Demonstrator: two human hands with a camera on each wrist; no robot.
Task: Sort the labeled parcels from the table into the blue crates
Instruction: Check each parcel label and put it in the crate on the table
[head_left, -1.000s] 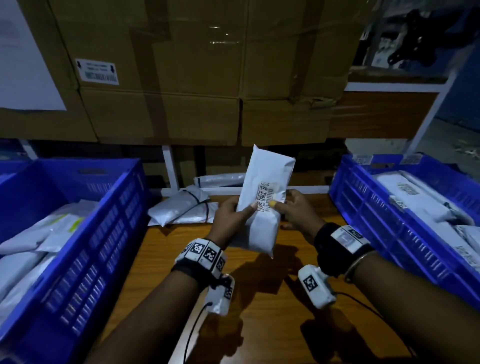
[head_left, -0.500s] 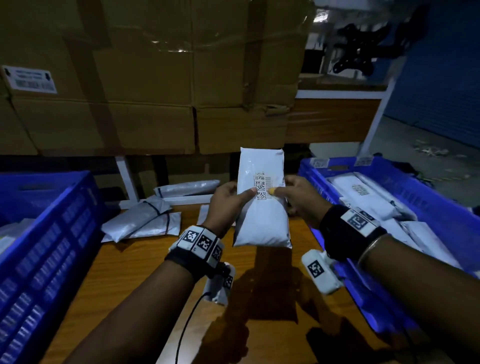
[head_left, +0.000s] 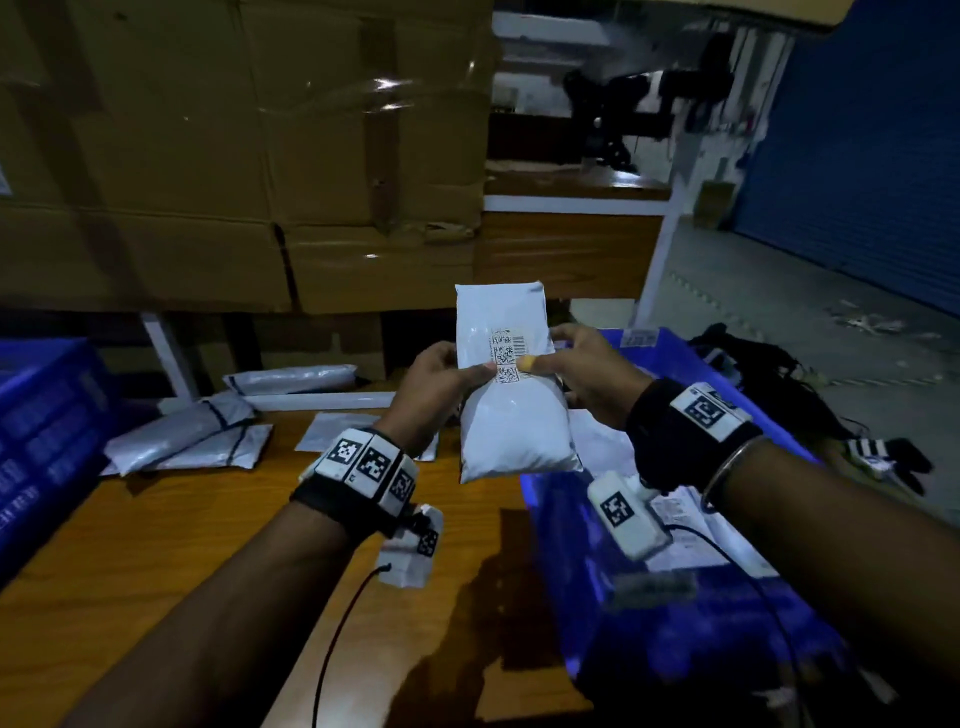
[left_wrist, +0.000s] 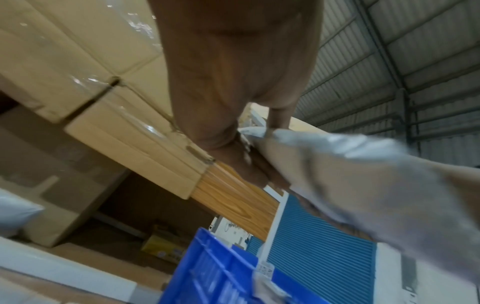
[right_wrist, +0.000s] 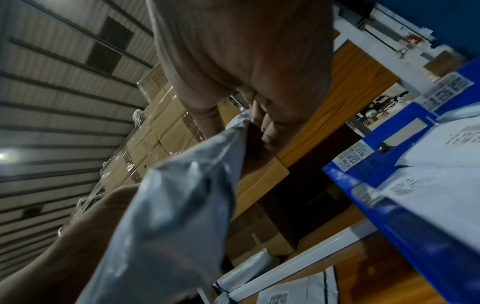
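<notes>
Both hands pinching white parcel (head_left: 511, 395) upright, label facing camera

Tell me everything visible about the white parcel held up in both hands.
The white parcel is a glossy plastic mailer, plump toward the bottom and flat at its sealed top edge. A small barcode label sits on the face toward the camera. It is held roughly upright in the air, above the table's edge and the right blue crate. The left hand and right hand pinch its sides, thumbs beside the label.
</notes>
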